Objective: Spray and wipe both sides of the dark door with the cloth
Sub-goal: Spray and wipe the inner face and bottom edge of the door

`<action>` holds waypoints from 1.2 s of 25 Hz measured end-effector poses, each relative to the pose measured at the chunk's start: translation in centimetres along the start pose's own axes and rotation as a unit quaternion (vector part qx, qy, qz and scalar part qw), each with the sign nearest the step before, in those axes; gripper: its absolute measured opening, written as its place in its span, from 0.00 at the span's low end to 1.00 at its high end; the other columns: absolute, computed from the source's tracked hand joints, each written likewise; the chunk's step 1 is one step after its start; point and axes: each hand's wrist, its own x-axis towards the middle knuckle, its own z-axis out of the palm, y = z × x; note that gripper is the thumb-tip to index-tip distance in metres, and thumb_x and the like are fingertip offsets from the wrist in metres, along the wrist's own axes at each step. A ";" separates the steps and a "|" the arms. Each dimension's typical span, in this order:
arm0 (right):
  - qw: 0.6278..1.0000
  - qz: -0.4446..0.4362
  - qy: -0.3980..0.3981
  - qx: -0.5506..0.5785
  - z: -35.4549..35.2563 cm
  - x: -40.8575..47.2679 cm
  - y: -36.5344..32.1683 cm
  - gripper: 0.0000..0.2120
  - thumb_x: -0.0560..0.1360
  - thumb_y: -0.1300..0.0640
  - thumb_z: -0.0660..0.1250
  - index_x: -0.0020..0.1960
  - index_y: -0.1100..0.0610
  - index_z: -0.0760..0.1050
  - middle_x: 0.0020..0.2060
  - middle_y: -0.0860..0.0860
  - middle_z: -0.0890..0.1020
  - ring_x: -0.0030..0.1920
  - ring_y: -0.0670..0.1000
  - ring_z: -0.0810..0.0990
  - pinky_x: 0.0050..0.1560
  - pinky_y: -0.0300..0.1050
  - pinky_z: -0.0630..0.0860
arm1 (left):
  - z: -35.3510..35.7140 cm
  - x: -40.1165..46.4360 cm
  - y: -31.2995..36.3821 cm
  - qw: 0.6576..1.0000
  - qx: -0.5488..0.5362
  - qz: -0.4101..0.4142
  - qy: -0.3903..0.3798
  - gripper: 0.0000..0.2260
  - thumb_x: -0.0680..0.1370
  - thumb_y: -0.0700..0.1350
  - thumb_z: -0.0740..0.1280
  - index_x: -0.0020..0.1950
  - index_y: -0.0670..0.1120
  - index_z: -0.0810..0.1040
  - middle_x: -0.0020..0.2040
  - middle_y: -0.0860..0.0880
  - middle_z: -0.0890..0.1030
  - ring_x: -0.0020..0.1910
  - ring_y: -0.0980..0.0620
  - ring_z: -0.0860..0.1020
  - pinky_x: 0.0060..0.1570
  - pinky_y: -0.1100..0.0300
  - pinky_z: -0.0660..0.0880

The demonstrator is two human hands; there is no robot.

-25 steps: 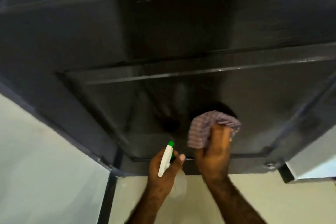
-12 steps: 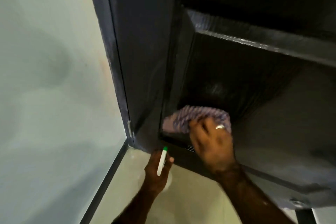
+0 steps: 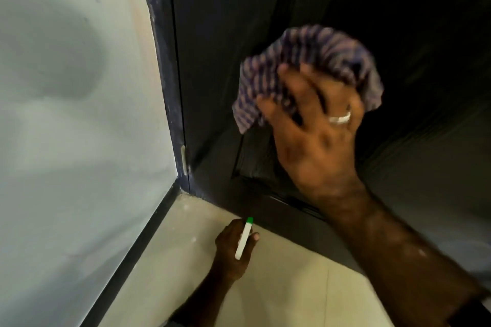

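The dark panelled door fills the upper right of the head view. My right hand, with a ring on one finger, presses a bunched purple-and-white striped cloth against the door's lower panel, fingers spread over the cloth. Lower down, near the door's bottom edge, my left hand grips a white spray bottle with a green tip; most of the bottle's body is hidden behind the hand.
A pale wall stands on the left and meets the dark door frame, which carries a small hinge plate. A dark skirting strip runs along the wall's foot. Beige floor tiles lie below.
My right hand has carried the cloth upward on the door panel, nearer to the camera. The view has swung left over the second. My left hand keeps its grip on the bottle near the floor.
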 end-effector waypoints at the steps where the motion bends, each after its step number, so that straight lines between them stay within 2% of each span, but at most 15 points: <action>1: 0.996 -0.053 -0.066 0.000 1.0 -3.3 -0.2 0.18 0.81 0.55 0.69 0.70 0.49 0.83 0.75 0.58 0.77 0.74 0.61 0.69 0.69 0.59 0.63 | 0.0 0.0 -0.2 1.000 0.005 0.001 -0.003 0.17 0.81 0.61 0.70 0.55 0.48 0.81 0.45 0.53 0.82 0.43 0.53 0.82 0.44 0.50 0.83; 4: 0.945 -0.150 -0.288 -0.032 1.4 -12.6 -0.2 0.34 0.69 0.51 0.81 0.74 0.53 0.80 0.72 0.60 0.79 0.69 0.63 0.73 0.66 0.58 0.65 | -0.4 -0.4 -0.3 1.000 -0.003 -0.015 -0.007 0.16 0.80 0.60 0.71 0.53 0.48 0.81 0.43 0.53 0.82 0.41 0.55 0.82 0.44 0.52 0.82; 5: 0.943 -0.150 -0.296 -0.028 0.8 -13.2 0.0 0.36 0.70 0.51 0.82 0.75 0.54 0.78 0.73 0.60 0.79 0.69 0.63 0.76 0.67 0.58 0.65 | -0.5 -0.3 -0.4 1.000 -0.002 -0.011 -0.011 0.15 0.81 0.59 0.71 0.52 0.48 0.81 0.42 0.53 0.82 0.40 0.55 0.81 0.43 0.54 0.81; 6: 0.957 -0.150 -0.249 -0.024 0.3 -12.3 -0.1 0.34 0.74 0.50 0.80 0.77 0.56 0.76 0.74 0.60 0.78 0.70 0.63 0.77 0.69 0.59 0.64 | -0.5 -0.1 -0.6 1.000 0.004 -0.008 -0.015 0.14 0.81 0.59 0.71 0.51 0.48 0.81 0.41 0.53 0.82 0.39 0.55 0.81 0.43 0.56 0.81; 8: 0.991 -0.058 -0.115 -0.030 -1.3 -7.5 0.1 0.27 0.83 0.48 0.70 0.79 0.57 0.74 0.77 0.60 0.74 0.73 0.63 0.75 0.73 0.60 0.61 | -0.3 -0.2 -1.4 0.999 0.020 -0.018 -0.025 0.16 0.80 0.61 0.71 0.52 0.48 0.81 0.41 0.53 0.82 0.40 0.57 0.81 0.43 0.60 0.80; 10: 0.996 0.081 0.017 -0.041 -1.8 -2.3 0.6 0.23 0.86 0.48 0.64 0.80 0.52 0.74 0.79 0.61 0.71 0.77 0.66 0.71 0.77 0.62 0.60 | 0.0 -0.5 -2.3 0.999 0.028 -0.021 -0.038 0.18 0.80 0.63 0.70 0.54 0.48 0.81 0.42 0.53 0.83 0.41 0.56 0.82 0.45 0.59 0.81; 11: 0.993 0.106 0.026 -0.050 -1.3 -1.1 0.3 0.23 0.87 0.48 0.64 0.80 0.49 0.73 0.80 0.62 0.69 0.79 0.68 0.68 0.79 0.64 0.57 | 0.0 -0.7 -2.6 0.999 0.021 -0.010 -0.038 0.18 0.80 0.62 0.70 0.55 0.48 0.81 0.42 0.53 0.83 0.41 0.56 0.82 0.45 0.58 0.82; 13: 0.995 0.054 -0.074 -0.046 0.1 -3.6 -0.7 0.24 0.86 0.49 0.64 0.82 0.48 0.71 0.83 0.60 0.63 0.82 0.66 0.61 0.82 0.64 0.49 | 0.0 -1.0 -2.3 0.999 -0.005 0.006 -0.038 0.16 0.80 0.60 0.72 0.54 0.48 0.81 0.41 0.53 0.83 0.41 0.56 0.82 0.44 0.55 0.81; 15: 0.973 -0.026 -0.230 0.015 1.3 -10.0 -2.0 0.24 0.85 0.49 0.65 0.79 0.53 0.73 0.80 0.59 0.71 0.77 0.65 0.71 0.78 0.63 0.57 | -0.3 -0.8 -1.8 0.999 -0.015 0.009 -0.037 0.12 0.80 0.58 0.72 0.51 0.51 0.80 0.40 0.54 0.81 0.39 0.56 0.81 0.42 0.53 0.81; 17: 0.955 -0.026 -0.291 0.051 0.7 -13.6 -2.0 0.20 0.85 0.45 0.65 0.71 0.56 0.80 0.69 0.59 0.81 0.65 0.63 0.82 0.69 0.60 0.65 | -0.7 -0.4 -1.2 0.999 -0.017 0.014 -0.032 0.10 0.80 0.57 0.72 0.50 0.52 0.79 0.38 0.56 0.80 0.37 0.54 0.80 0.40 0.54 0.79; 19: 0.969 0.016 -0.237 0.067 -0.5 -12.0 -2.3 0.22 0.84 0.41 0.67 0.65 0.58 0.82 0.64 0.59 0.82 0.63 0.63 0.81 0.70 0.62 0.67 | -0.9 -0.1 -0.7 0.999 -0.016 0.010 -0.035 0.11 0.79 0.60 0.72 0.47 0.55 0.77 0.37 0.58 0.77 0.36 0.56 0.78 0.39 0.58 0.78; 22: 0.996 0.081 -0.021 0.041 -2.2 -3.3 -2.6 0.25 0.82 0.38 0.71 0.65 0.59 0.76 0.70 0.61 0.74 0.69 0.65 0.74 0.74 0.69 0.66 | -0.9 -0.3 -0.7 0.998 -0.012 -0.023 -0.048 0.14 0.78 0.67 0.70 0.46 0.58 0.75 0.36 0.58 0.77 0.36 0.56 0.79 0.41 0.60 0.79; 25: 0.989 0.094 0.111 -0.001 -0.4 4.7 -1.1 0.15 0.83 0.45 0.71 0.59 0.56 0.81 0.75 0.61 0.76 0.73 0.63 0.68 0.76 0.68 0.64 | -0.7 -0.5 -1.0 0.996 -0.018 -0.060 -0.067 0.19 0.76 0.70 0.69 0.49 0.55 0.77 0.38 0.54 0.80 0.37 0.53 0.81 0.40 0.60 0.80; 27: 0.993 0.058 0.101 -0.029 1.3 4.0 -1.0 0.09 0.83 0.52 0.71 0.58 0.56 0.84 0.74 0.59 0.79 0.73 0.61 0.70 0.74 0.63 0.64 | -0.9 -0.5 -0.8 0.996 -0.023 -0.052 -0.068 0.19 0.76 0.69 0.69 0.50 0.54 0.77 0.37 0.54 0.79 0.36 0.53 0.81 0.40 0.59 0.80; 30: 0.993 -0.059 -0.099 0.022 3.7 -6.6 -1.4 0.15 0.80 0.57 0.72 0.66 0.56 0.83 0.70 0.61 0.81 0.70 0.62 0.72 0.76 0.60 0.60 | -0.9 -0.3 -1.2 0.998 -0.020 -0.030 -0.056 0.16 0.78 0.63 0.73 0.51 0.51 0.79 0.38 0.55 0.80 0.37 0.53 0.81 0.41 0.53 0.81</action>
